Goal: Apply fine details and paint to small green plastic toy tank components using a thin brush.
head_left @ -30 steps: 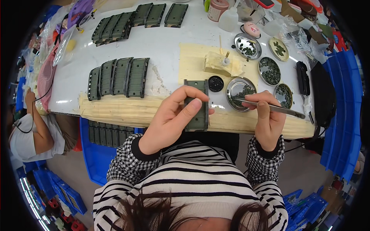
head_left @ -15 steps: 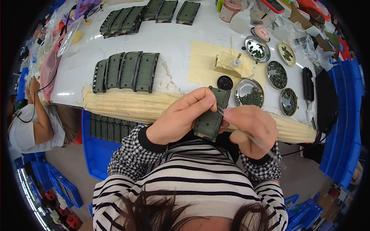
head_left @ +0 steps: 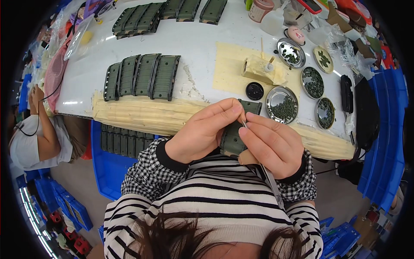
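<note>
My left hand is closed on a dark green molded panel with dark ribbed ends, held upright in front of my chest. It partly covers the panel. My right hand grips metal tweezers. Their tips meet my left thumb and forefinger at the panel's upper part, and the back end slants down toward my shirt. Any small part at the tips is too small to make out. Just beyond the panel lie a round metal dish of small green pieces and a black round lid.
More green panels stand in rows on the white table. Several small dishes hold green bits at the right. A taped block carries a small pot. Below the padded edge is a blue crate. Another person sits left.
My right hand has turned, bringing the tweezers' tips up against my left fingertips, with their back end now swung downward. The panel stays in my left hand.
</note>
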A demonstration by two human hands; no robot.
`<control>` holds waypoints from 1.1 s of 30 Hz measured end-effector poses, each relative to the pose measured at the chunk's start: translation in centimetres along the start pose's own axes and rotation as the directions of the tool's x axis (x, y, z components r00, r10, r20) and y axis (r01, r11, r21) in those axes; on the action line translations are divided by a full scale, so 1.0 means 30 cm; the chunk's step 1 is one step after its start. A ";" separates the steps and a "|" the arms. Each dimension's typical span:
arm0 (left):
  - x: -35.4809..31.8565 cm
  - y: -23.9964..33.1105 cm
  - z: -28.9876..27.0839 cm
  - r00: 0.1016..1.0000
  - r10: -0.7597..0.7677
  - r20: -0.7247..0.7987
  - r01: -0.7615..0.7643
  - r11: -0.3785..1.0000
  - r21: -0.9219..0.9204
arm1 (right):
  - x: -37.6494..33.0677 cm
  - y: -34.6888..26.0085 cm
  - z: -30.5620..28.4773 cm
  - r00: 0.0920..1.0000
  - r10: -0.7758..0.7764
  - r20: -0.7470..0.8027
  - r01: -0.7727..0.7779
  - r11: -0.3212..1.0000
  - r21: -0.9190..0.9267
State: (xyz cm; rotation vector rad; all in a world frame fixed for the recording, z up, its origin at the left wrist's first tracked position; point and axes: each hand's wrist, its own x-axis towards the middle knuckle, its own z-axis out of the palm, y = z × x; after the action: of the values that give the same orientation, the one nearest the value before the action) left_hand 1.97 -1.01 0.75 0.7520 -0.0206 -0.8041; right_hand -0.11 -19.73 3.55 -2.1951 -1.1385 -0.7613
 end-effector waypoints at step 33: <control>-0.001 -0.022 -0.014 0.998 0.053 0.021 -0.052 0.998 -0.038 | 0.004 0.008 -0.010 0.985 0.163 0.054 -0.171 0.966 0.194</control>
State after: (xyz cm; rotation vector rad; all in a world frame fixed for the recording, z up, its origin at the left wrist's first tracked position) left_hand 1.65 -1.05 0.04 0.7041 -0.0444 -0.7607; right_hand 0.09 -19.99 3.78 -2.1125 -0.9864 -0.5142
